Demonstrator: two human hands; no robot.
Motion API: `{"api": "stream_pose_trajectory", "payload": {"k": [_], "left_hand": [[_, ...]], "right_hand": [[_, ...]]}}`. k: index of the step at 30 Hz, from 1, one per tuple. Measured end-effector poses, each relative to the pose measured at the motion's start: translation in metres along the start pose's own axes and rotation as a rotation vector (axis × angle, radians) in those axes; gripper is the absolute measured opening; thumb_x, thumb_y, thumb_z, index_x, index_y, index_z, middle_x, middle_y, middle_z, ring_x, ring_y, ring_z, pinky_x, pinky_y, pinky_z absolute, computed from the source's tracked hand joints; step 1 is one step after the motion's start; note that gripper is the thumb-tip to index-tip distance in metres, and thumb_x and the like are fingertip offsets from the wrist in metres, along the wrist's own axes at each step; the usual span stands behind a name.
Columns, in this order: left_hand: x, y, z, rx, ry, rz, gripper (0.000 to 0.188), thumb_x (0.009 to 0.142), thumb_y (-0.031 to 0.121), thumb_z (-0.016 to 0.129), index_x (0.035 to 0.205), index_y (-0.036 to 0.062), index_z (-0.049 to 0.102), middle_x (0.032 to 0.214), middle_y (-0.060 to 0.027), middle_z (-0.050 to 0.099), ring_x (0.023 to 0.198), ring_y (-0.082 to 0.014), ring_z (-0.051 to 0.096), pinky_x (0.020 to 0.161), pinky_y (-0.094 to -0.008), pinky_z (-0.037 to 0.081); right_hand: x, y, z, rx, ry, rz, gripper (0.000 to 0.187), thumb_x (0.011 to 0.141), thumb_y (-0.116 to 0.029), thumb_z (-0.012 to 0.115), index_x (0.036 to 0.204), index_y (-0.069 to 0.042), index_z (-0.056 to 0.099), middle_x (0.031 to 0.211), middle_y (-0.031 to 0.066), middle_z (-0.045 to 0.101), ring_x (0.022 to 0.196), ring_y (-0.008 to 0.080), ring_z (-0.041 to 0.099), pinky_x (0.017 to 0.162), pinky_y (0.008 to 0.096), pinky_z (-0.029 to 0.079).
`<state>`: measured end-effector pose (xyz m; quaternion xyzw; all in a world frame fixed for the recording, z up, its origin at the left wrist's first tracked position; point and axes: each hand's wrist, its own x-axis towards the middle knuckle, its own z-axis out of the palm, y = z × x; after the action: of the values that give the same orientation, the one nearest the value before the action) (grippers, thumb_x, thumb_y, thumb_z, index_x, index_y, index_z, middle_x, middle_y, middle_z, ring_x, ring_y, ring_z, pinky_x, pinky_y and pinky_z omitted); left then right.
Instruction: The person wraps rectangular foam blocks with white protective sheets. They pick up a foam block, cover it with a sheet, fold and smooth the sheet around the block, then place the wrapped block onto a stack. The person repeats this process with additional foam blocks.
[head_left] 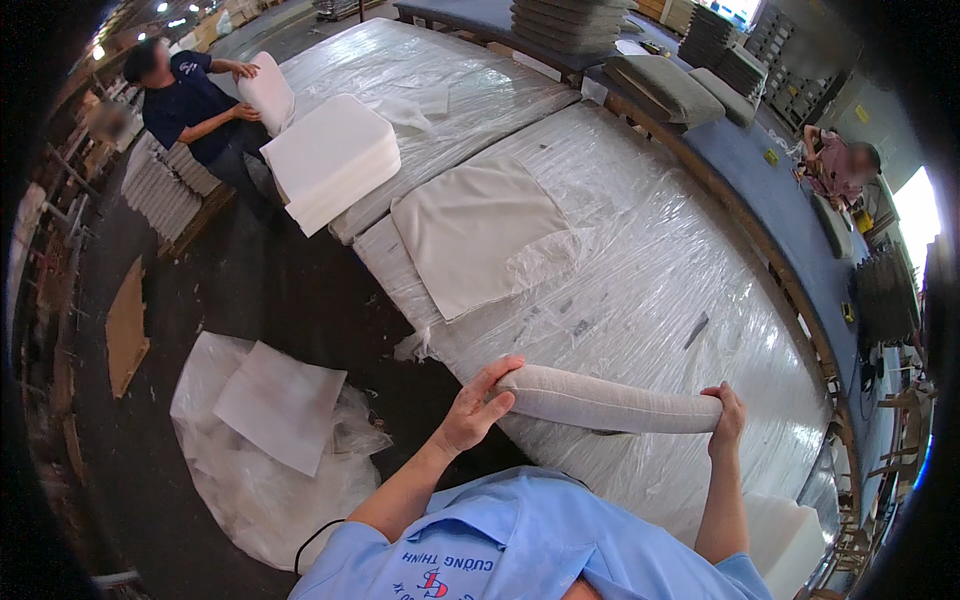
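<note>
A light grey fabric seat cushion [610, 399], seen edge-on with a seam along its side, is held up between my two hands above the plastic-wrapped table. My left hand [478, 408] grips its left end, thumb and fingers closed on the corner. At the opposite end my right hand [729, 414] is wrapped round the edge. Beyond the cushion, an off-white fabric cover [480, 235] lies flat on the plastic-covered surface [660, 290]. The cushion's underside is hidden from me.
A stack of white foam pads [335, 160] stands far left, where a co-worker [205, 110] handles another pad. Plastic sheeting [240, 480] lies on the floor at left. A blue-topped bench [760, 200] with grey cushions [665, 90] runs along the right; another person [840, 165] sits behind it.
</note>
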<state>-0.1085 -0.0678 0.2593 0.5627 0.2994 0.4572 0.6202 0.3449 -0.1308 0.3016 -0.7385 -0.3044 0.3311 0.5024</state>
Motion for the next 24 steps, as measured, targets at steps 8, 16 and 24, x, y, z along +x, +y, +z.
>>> {"api": "stream_pose_trajectory", "payload": {"k": [8,16,24], "left_hand": [[0.007,-0.009,-0.004,0.017,0.013,-0.029,0.036,0.104,0.013,0.059,0.139,0.0081,0.055,0.133,-0.0027,0.056,0.125,-0.0147,0.050,0.110,-0.0308,0.036],[0.013,-0.021,-0.004,-0.126,0.132,0.080,0.026,0.101,0.010,0.062,0.127,0.0069,0.061,0.121,-0.0078,0.058,0.116,-0.0206,0.056,0.102,-0.0322,0.045],[0.012,-0.022,-0.005,0.136,0.222,0.252,0.021,0.098,0.004,0.063,0.119,0.0055,0.065,0.119,-0.0096,0.058,0.117,-0.0228,0.055,0.099,-0.0333,0.047]], "right_hand": [[-0.037,-0.061,0.076,-0.720,-0.310,-0.433,0.033,0.092,-0.027,0.068,0.115,-0.005,0.074,0.104,0.0168,0.075,0.099,0.0308,0.073,0.088,0.0391,0.055],[-0.108,-0.112,0.228,-0.894,-0.602,-1.069,0.057,0.088,-0.046,0.073,0.136,-0.017,0.063,0.120,0.0095,0.069,0.102,0.0305,0.069,0.089,0.0427,0.053],[-0.119,-0.106,0.244,-0.992,-0.546,-1.112,0.038,0.087,-0.036,0.075,0.115,-0.012,0.067,0.103,0.0075,0.067,0.094,0.0291,0.066,0.081,0.0436,0.051]]}}
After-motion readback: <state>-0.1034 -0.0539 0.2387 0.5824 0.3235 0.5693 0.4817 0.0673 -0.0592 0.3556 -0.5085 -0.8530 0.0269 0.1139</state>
